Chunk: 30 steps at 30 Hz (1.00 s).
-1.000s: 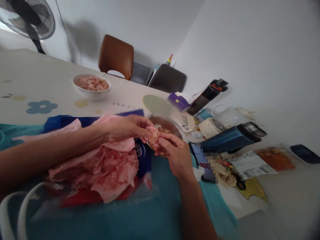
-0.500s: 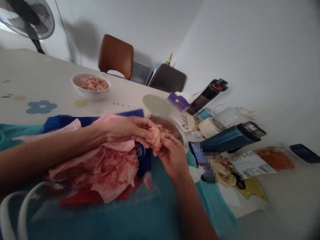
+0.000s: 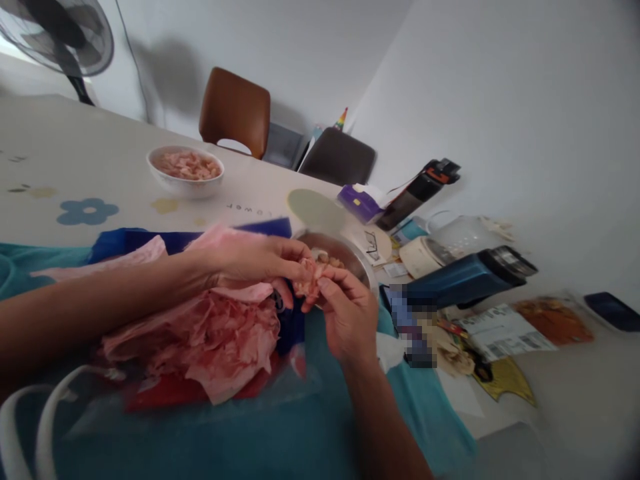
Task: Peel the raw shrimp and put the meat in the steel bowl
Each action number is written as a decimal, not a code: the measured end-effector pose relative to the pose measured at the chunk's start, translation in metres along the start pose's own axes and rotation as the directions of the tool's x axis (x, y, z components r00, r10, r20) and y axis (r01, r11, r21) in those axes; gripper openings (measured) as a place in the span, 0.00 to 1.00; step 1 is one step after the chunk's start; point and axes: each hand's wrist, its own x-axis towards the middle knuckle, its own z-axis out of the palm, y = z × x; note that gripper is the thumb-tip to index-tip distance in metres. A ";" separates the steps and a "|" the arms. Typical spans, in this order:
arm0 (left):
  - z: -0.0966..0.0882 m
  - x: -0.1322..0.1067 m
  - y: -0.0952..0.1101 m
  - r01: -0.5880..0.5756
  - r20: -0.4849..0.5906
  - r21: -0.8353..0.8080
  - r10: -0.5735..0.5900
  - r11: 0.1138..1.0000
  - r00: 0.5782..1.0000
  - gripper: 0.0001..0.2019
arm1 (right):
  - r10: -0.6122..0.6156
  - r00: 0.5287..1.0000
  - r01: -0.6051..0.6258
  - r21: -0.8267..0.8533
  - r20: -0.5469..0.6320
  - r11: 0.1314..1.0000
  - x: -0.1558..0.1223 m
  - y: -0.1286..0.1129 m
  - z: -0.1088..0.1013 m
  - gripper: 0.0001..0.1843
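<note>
Between my two hands is a small pink, bumpy piece of pulp (image 3: 307,280), which looks like pomelo flesh. The thumb and fingers of my left hand (image 3: 267,261) pinch it from the left. My right hand (image 3: 349,313) pinches its right side. Just behind my fingers stands a metal bowl (image 3: 357,257) with pale brownish pieces in it, partly hidden by my hands. Beneath my left forearm lies a heap of crumpled, thin pink skins (image 3: 210,340) on a blue and red plastic bag (image 3: 293,327).
A white bowl (image 3: 187,187) of pink pieces stands farther back on the table. To the right are a blue flask (image 3: 450,283), a dark bottle (image 3: 415,197), a purple tissue pack (image 3: 360,203), and a packet of orange-brown food (image 3: 553,323). White handles (image 3: 45,427) stick up at lower left.
The piece between my fingers has turned from a pale, smooth side to a redder, bumpy one. My right hand has tilted slightly; the view has shifted a little.
</note>
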 end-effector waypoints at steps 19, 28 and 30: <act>0.007 0.000 -0.003 0.009 -0.074 -0.072 -0.015 0.997 0.997 0.04 | -0.080 0.996 0.067 -0.219 -0.049 0.973 -0.007 -0.001 0.005 0.02; 0.007 -0.001 -0.007 -0.011 -0.022 0.057 0.012 0.998 1.000 0.05 | -0.070 0.989 0.067 -0.034 -0.130 0.997 -0.009 0.006 0.011 0.08; 0.009 -0.001 -0.006 0.000 -0.031 0.047 0.002 0.999 1.000 0.05 | -0.066 0.988 0.071 0.026 -0.140 0.997 -0.010 0.005 0.015 0.10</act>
